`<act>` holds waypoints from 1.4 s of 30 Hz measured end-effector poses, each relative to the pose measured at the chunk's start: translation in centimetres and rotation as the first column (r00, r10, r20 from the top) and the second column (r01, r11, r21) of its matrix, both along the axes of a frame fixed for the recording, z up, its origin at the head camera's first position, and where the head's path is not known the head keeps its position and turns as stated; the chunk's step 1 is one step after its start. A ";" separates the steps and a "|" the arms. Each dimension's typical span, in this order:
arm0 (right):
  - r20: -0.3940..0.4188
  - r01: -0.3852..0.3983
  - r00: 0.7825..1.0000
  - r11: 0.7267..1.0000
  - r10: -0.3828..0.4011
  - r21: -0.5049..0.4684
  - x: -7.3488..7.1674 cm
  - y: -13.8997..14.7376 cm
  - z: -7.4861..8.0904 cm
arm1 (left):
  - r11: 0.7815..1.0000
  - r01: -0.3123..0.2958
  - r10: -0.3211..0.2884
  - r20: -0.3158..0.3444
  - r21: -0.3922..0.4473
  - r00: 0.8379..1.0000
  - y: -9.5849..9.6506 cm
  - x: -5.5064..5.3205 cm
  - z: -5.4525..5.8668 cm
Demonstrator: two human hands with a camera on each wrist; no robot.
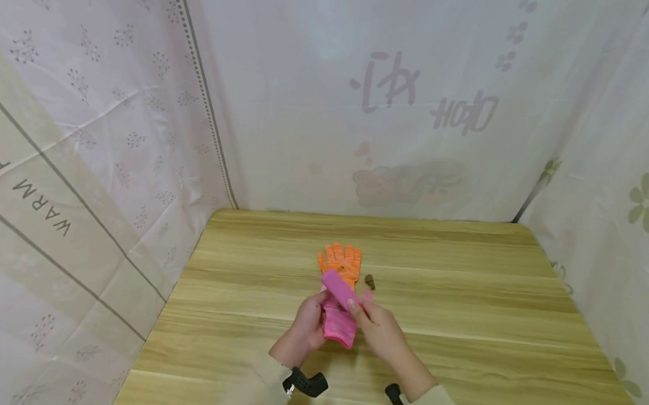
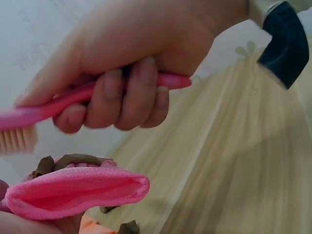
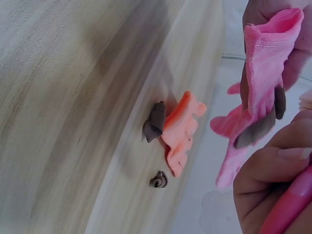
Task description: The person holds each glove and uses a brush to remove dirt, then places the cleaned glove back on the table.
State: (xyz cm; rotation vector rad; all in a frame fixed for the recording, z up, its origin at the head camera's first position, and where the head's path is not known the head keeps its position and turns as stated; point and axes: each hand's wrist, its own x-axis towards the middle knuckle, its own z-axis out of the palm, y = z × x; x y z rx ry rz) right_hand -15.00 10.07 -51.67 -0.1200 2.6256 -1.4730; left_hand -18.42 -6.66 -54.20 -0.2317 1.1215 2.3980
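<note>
My left hand [image 1: 308, 322] holds a pink knit glove [image 1: 340, 328] from below and the side, with its open cuff toward me. Brown, clay-like pieces [image 2: 80, 159] lie on the glove's surface. In my right hand [image 1: 382, 333], the fingers curl round the slim handle of a pink brush [image 1: 338, 287]. Its pale bristles [image 2: 17, 141] point down, just above the glove in the left wrist view. Beyond both hands, an orange glove [image 1: 349, 260] lies flat on the table, partly covered by the brush in the head view.
Next to the orange glove, a brown lump [image 3: 155, 122] and a smaller curled brown piece [image 3: 159, 180] sit on the wood-grain table [image 1: 464, 285]. Printed curtains [image 1: 308, 102] hang at the table's back and both sides.
</note>
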 end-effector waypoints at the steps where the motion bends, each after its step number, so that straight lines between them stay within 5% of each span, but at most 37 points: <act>1: 0.003 -0.001 1.000 1.000 0.001 0.005 0.0 0.0 0.0 | 1.000 0.002 -0.002 -0.003 -0.002 1.000 0.1 0.1 0.0; 15: 0.024 -0.051 0.999 0.990 0.048 0.135 0.1 0.6 -0.4 | 0.999 -0.037 0.038 0.018 -0.021 0.999 -0.8 -0.3 0.5; 42: 0.083 -0.038 0.996 0.994 0.029 0.105 0.6 1.6 -1.0 | 0.994 -0.111 0.110 0.044 0.022 0.993 -2.7 -1.2 1.0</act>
